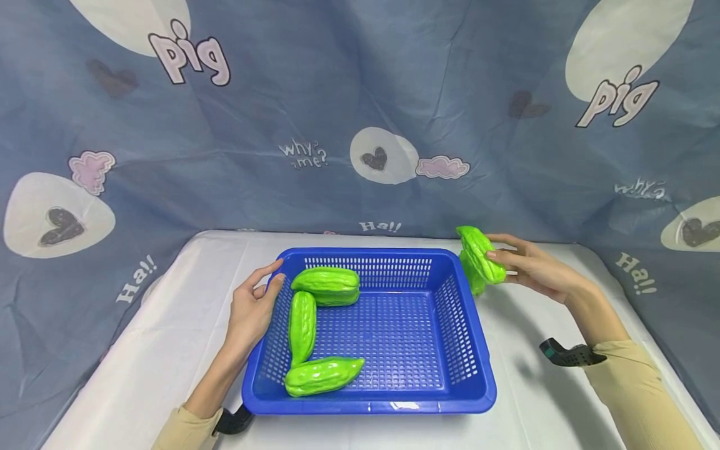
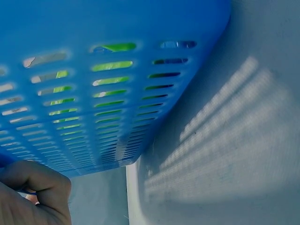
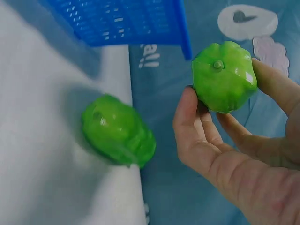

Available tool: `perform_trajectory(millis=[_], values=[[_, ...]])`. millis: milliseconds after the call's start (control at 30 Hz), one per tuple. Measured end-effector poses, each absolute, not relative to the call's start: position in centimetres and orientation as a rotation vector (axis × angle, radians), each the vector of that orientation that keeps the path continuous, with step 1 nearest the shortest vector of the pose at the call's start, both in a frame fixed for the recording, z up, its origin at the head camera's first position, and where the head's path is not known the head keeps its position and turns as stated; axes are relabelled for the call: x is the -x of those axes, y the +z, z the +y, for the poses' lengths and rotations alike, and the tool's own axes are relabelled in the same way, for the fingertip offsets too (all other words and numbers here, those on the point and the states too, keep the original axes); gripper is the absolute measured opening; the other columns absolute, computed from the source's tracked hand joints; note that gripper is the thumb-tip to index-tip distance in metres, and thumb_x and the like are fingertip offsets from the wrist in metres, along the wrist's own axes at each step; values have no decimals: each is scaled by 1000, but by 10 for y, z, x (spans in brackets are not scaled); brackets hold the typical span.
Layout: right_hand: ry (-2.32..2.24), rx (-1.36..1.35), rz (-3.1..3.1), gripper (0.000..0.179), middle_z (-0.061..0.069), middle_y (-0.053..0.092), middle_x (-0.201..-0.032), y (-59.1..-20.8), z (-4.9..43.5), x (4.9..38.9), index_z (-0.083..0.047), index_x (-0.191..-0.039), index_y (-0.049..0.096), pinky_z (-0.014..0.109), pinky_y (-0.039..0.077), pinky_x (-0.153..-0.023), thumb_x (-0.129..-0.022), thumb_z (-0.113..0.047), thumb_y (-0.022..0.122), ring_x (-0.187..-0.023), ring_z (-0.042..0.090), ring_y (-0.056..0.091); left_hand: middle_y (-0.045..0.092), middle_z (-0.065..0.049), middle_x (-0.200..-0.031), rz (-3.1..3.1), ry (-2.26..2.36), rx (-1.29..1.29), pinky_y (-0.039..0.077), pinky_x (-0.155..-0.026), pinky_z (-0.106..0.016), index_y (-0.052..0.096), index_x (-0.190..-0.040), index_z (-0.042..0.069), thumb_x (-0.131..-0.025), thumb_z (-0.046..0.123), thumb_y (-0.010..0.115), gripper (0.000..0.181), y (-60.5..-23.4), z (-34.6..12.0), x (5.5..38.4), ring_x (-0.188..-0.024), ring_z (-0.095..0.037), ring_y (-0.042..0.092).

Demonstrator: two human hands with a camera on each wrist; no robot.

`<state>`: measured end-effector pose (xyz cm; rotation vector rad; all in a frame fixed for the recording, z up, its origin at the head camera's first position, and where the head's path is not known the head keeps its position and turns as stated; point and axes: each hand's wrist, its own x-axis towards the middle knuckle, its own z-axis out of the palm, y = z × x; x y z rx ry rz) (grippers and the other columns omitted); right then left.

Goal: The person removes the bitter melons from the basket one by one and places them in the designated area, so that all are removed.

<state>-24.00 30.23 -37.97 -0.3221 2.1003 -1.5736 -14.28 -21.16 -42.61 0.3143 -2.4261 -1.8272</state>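
Observation:
My right hand (image 1: 537, 270) pinches a bright green bitter melon (image 1: 481, 255) between thumb and fingers, just outside the right rim of a blue plastic basket (image 1: 368, 406). The right wrist view shows that melon's stem end, with a second bitter melon (image 3: 117, 131) lying lower on the white cloth. On the other side, my left hand (image 1: 252, 312) grips the basket's rim near its far left corner. Inside, a bitter melon (image 1: 326, 279) lies along the far wall, another (image 1: 302, 326) runs down the left side, and one (image 1: 324, 376) lies near the front left.
A white cloth (image 1: 523, 350) covers the table under the basket. Behind it hangs a blue printed curtain (image 1: 315, 206). Dark wrist mounts (image 1: 570, 354) sit at both sleeves. The basket's right part shows its bare slotted floor (image 1: 399, 337).

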Motion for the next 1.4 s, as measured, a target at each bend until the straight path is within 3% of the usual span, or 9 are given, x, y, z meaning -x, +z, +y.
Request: perform_trajectory(millis=[200,433,833,1000,1133,1200,1400], values=[[-1630,220,2080,52,-6,71,-118,-390,320,243,-9,-161,31,31,63,-94,-115,-22,52,-108,9,74,72,9,-67,-2422,-1838,-318,50,-46,-25,61,-152,27,-112,40,60,43,-425,-211,143,-49,-7,61],[-1616,141,2103,73,-9,67,-120,-404,333,244,-1,-169,12,30,62,-95,-115,-27,54,-111,6,72,73,9,-69,-2425,-1844,-335,51,-47,-25,60,-153,28,-112,40,60,43,-426,-211,143,-51,-8,63],[-1564,110,2205,77,-9,65,-116,-422,337,240,0,-170,11,29,62,-94,-114,-29,56,-102,4,70,70,10,-66,-2434,-1851,-341,48,-45,-25,60,-153,29,-112,40,60,42,-426,-212,143,-49,-8,60],[-1481,75,2290,81,8,59,-138,-427,338,240,0,-171,11,24,60,-95,-114,-35,56,-111,4,69,70,10,-66,-2433,-1848,-345,48,-45,-25,60,-153,29,-112,39,60,42,-425,-212,143,-49,-8,60],[-1421,71,2350,82,29,47,-156,-432,338,239,1,-170,11,25,60,-96,-114,-38,56,-128,21,64,67,10,-64,-2435,-1838,-349,46,-43,-24,61,-152,29,-111,41,60,42,-425,-211,143,-46,-7,57],[-1417,67,2370,82,32,43,-159,-434,338,238,3,-170,12,24,60,-96,-113,-38,56,-131,24,62,66,10,-63,-2435,-1837,-347,45,-43,-24,61,-152,29,-111,41,60,42,-425,-211,142,-45,-7,55],[-1427,40,2390,82,32,49,-151,-438,337,237,8,-167,12,26,61,-93,-113,-34,56,-110,4,66,61,9,-60,-2436,-1829,-334,44,-43,-24,61,-152,28,-112,39,60,42,-424,-211,142,-44,-6,52]])
